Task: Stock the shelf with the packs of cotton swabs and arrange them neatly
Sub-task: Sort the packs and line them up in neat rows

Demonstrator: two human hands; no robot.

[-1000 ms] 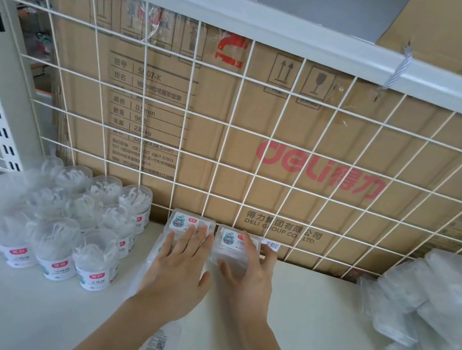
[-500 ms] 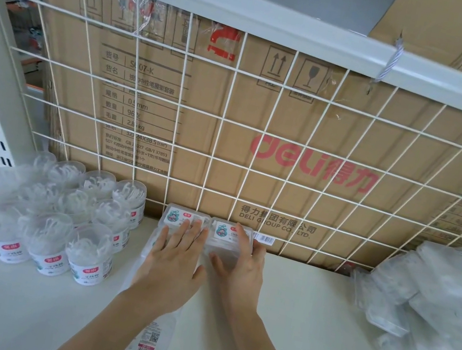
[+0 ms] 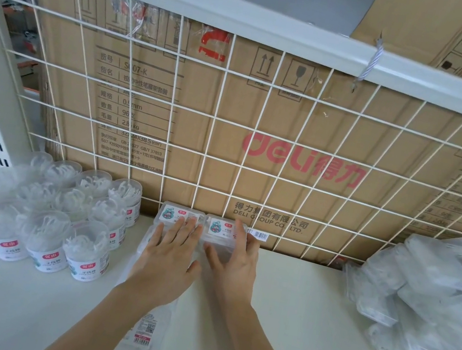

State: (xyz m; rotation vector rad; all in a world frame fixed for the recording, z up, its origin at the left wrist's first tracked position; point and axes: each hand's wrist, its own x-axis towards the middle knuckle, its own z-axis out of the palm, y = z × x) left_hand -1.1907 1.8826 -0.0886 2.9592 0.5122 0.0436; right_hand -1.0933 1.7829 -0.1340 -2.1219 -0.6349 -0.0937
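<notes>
Two slim forearms, bare to the frame's edge, left hand [image 3: 168,259], right hand [image 3: 233,268]

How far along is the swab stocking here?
Done: the left pack and right pack lie side by side at the back of the shelf. In hand: the left hand and right hand press flat on them, apparently aligning them. Left: the pile of packs at right, plus one pack under the left forearm.

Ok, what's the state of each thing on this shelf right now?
Left hand: flat, fingers straight, on left pack.
Right hand: flat on right pack.
Both packs: lying side by side at the back of the shelf.
Front pack: lying flat under left forearm.
Round tubs: upright, clustered.
Bagged packs: heaped, unsorted.
</notes>
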